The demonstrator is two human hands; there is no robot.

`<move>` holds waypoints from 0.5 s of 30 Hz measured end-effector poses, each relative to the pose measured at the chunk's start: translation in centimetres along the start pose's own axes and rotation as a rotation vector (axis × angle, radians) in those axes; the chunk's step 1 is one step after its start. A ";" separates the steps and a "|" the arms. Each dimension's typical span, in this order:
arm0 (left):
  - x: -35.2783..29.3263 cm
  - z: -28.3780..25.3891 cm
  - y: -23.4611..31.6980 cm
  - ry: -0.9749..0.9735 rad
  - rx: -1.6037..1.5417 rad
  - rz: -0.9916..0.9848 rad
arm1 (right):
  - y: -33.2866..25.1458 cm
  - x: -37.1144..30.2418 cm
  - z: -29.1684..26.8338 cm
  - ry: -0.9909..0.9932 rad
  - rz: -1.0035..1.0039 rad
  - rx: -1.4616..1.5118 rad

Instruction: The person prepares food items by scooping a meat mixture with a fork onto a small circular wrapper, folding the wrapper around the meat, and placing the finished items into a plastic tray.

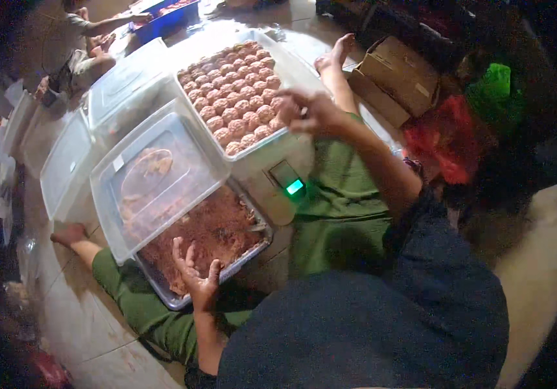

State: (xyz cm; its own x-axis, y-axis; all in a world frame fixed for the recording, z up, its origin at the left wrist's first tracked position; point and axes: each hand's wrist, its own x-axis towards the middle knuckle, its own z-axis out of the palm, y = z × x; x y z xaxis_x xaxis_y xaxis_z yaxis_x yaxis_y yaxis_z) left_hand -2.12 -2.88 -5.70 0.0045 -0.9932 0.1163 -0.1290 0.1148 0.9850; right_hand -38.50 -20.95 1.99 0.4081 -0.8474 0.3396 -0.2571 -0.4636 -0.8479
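Observation:
My left hand [197,272], palm up with fingers spread and nothing in it, is at the near edge of a clear plastic tub [266,243] of reddish-brown crumbly mixture [210,227]. A translucent lid [106,214] lies tilted over the far left part of that tub, a pale flat lump [156,161] on or under it. Farther off, a whitish container [252,154] holds rows of textured, round pinkish-brown balls [239,107]. My right hand [314,115] is over this container's right edge, beside the balls. Its fingers are bent and blurred, so any hold is hidden.
A small scale with a lit green display [294,187] sits between the containers and my right leg. More translucent lids [64,165] lean at the left. An open cardboard box [401,74] and red plastic bag [447,139] lie right. Another person [87,61] sits by a blue tub [168,23].

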 end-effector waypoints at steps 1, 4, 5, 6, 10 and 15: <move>0.0 -0.2 -0.7 0.019 0.037 0.035 | -0.2 1.0 -2.6 -0.004 0.190 -0.529; 0.5 0.6 1.0 0.012 0.028 -0.005 | 3.3 2.9 -5.9 -0.246 0.354 -0.837; 0.6 0.5 0.7 -0.007 0.064 0.022 | 4.1 2.9 -6.7 -0.356 0.405 -0.843; 0.5 0.2 0.2 -0.014 0.106 0.046 | 4.2 3.5 -6.8 -0.476 0.441 -0.838; 0.3 0.0 0.2 0.001 0.103 0.003 | 5.1 5.2 -6.9 -0.651 0.541 -0.821; 0.1 -0.3 -0.3 -0.006 0.142 0.025 | 6.1 5.6 -6.4 -0.562 0.632 -0.913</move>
State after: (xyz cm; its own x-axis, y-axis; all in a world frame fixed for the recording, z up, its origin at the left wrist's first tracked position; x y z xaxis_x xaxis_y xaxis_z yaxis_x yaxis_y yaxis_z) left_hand -1.75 -2.97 -5.93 -0.0062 -0.9903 0.1391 -0.2675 0.1356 0.9540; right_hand -43.41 -30.23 1.34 0.2517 -0.8639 -0.4363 -0.9676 -0.2162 -0.1303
